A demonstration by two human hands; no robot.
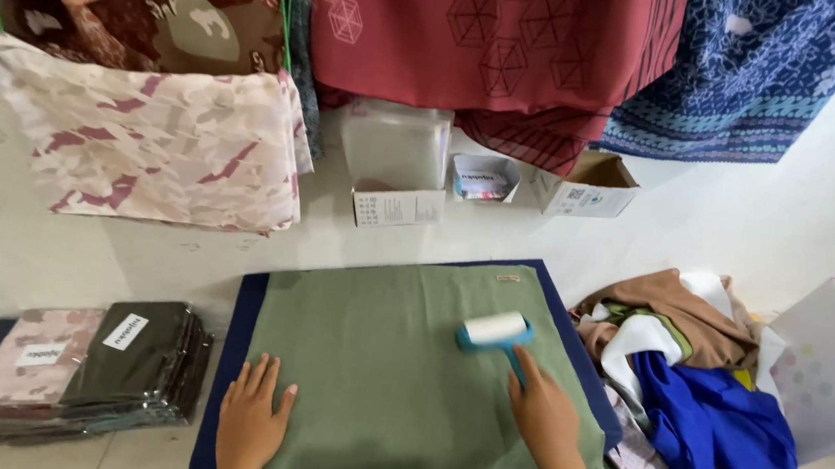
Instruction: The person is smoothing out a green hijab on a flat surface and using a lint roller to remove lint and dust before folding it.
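Observation:
An olive green cloth (378,360) lies flat on a dark blue mat (230,349) on the floor. My left hand (251,418) rests flat on the cloth's near left part, fingers spread. My right hand (545,411) grips the blue handle of a lint roller (495,331), whose white roll lies on the cloth's right side, just ahead of the hand.
Packaged folded fabrics (80,362) are stacked at left. A pile of loose clothes (694,385) lies at right beside a white and pink box (829,366). Small cardboard boxes (396,198) and hanging fabrics (492,42) line the wall ahead.

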